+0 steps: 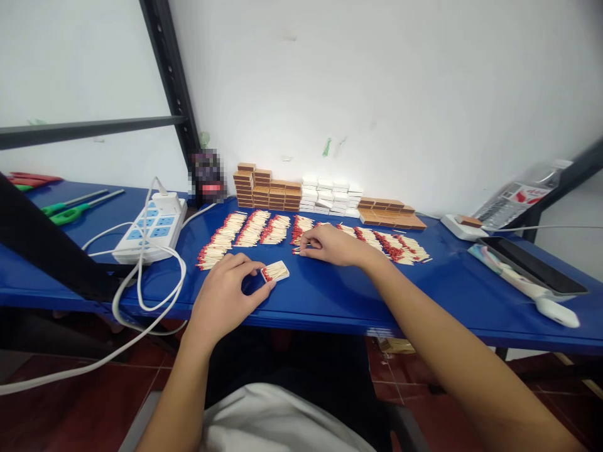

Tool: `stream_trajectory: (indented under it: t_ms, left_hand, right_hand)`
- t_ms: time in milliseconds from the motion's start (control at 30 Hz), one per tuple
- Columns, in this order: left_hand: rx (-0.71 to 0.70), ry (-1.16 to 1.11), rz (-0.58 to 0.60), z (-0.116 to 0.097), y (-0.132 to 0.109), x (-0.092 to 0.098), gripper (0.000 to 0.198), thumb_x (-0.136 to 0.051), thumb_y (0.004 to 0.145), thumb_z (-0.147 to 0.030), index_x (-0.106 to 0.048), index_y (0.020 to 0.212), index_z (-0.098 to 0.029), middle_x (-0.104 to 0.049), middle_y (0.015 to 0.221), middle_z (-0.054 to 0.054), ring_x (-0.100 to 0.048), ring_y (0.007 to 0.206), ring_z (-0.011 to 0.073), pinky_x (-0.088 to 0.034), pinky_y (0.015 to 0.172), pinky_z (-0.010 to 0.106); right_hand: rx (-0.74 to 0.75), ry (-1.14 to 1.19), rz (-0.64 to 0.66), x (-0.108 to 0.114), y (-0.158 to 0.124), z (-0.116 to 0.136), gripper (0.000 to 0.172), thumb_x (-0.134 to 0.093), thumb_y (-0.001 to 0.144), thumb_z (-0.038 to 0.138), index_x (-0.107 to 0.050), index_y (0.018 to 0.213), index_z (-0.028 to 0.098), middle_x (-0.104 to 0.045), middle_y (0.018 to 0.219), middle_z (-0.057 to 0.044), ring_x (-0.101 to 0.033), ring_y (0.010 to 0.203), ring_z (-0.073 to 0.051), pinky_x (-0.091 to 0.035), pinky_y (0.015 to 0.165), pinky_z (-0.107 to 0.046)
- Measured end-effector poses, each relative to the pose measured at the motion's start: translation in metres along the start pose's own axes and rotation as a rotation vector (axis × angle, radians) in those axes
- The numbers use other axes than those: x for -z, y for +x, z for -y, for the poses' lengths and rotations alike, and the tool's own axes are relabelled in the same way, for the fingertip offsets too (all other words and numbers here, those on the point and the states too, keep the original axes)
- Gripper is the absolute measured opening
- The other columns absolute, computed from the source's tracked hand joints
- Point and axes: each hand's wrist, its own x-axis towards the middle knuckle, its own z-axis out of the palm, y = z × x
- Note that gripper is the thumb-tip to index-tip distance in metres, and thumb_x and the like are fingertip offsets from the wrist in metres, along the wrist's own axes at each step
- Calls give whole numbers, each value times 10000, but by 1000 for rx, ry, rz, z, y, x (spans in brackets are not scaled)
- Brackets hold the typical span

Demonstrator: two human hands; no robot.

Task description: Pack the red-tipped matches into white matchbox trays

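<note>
One long blue metal table point(330, 295) carries red-tipped wooden matches point(254, 229) (laid out in rows). The right hand point(332, 246) rests on them, fingers narrowed and pinching a few. The left hand point(225, 296) grips a small white match-filled tray point(276, 271) between thumb and forefinger, just in front of the rows.

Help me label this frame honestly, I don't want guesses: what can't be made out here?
Head view:
- Right hand: its back hides whether the fingertips pinch any matches.
- Matchbox tray: left hand grips and covers its left end; match count too small.
- Dark object behind the power strip: blurred out.
- Packet at right: print too small.
</note>
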Motion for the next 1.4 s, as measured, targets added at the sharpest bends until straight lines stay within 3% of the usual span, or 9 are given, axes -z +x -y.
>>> stream_trajectory:
  t_ms: [167,500,900,1300,1400]
  left_hand:
    - [-1,2,-2,-1,0,-1,211,-771,967,-369,-777,1133,-238,-717,1014,43,-653,1010,254,-528,940,424]
    - [-17,12,6,1,-1,0,167,-768,970,-361,-766,1080,-234,-700,983,40,-639,974,252,-514,895,403]
    - [-15,7,7,-1,0,1,161,-752,986,-366,-759,1075,-232,-696,975,33,-637,964,243,-507,892,399]
    - [-11,24,0,1,-1,-1,195,-747,988,-381,-782,1079,-211,-690,956,46,-635,965,247,-518,895,397]
    - [-16,12,-3,2,-1,-3,220,-752,988,-376,-782,1137,-216,-708,992,40,-644,983,241,-518,922,397]
  right_hand:
    - [-12,27,33,0,-2,3,144,-640,988,245,-757,965,162,-543,709,23,-446,641,-142,-275,650,-292]
    - [229,82,-13,-18,2,51,129,-684,1017,269,-754,971,170,-565,750,18,-468,682,-133,-280,671,-283]
    - [247,98,-51,-23,2,50,117,-658,1022,218,-753,981,161,-578,760,17,-480,692,-128,-292,688,-283]
    - [226,161,-1,-22,0,44,164,-708,990,337,-757,969,182,-488,716,43,-441,653,-125,-269,650,-278]
    - [212,163,-55,-17,1,38,192,-697,992,360,-745,944,181,-483,696,47,-440,643,-126,-272,649,-277]
